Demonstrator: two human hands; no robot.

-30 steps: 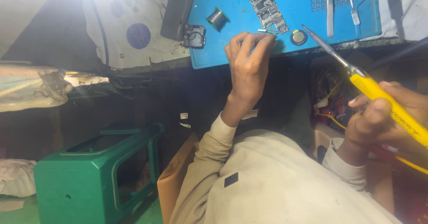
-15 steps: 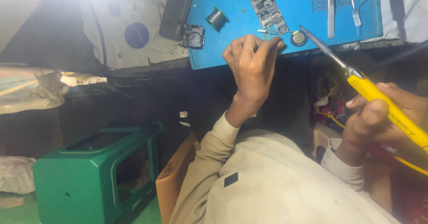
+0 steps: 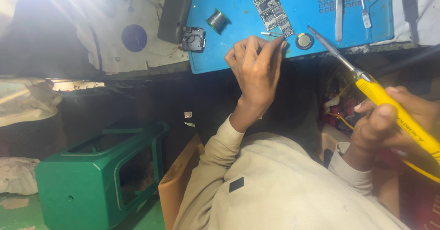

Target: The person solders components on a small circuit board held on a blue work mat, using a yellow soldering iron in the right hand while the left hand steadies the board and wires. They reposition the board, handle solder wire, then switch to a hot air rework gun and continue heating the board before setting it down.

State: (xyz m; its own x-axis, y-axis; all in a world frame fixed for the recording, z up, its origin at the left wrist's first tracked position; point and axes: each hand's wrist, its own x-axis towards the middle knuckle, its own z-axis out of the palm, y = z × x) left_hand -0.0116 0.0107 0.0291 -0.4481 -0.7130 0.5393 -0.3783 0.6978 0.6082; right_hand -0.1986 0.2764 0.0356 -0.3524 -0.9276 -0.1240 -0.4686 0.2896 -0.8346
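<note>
My left hand point(image 3: 256, 69) reaches up onto a blue work mat point(image 3: 238, 10). Its fingers are curled together, and the fingertips rest at the near corner of a bare circuit board point(image 3: 272, 9), beside a thin pale wire point(image 3: 269, 34). Nothing shows inside the fingers. My right hand point(image 3: 394, 120) is closed around the yellow handle of a soldering iron point(image 3: 389, 106). The iron's metal tip points up-left and ends close to a small round metal disc point(image 3: 304, 41) on the mat's near edge.
On the mat lie a solder spool point(image 3: 217, 20), a small black frame part point(image 3: 193, 39), tweezers point(image 3: 338, 10) and a thin metal tool point(image 3: 362, 5). A dark handset point(image 3: 176, 10) overlaps the mat's left side. A green plastic stool point(image 3: 96, 175) stands lower left.
My left hand has crept up the mat, so its fingertips now touch the board's near corner. The soldering iron has stayed almost in place.
</note>
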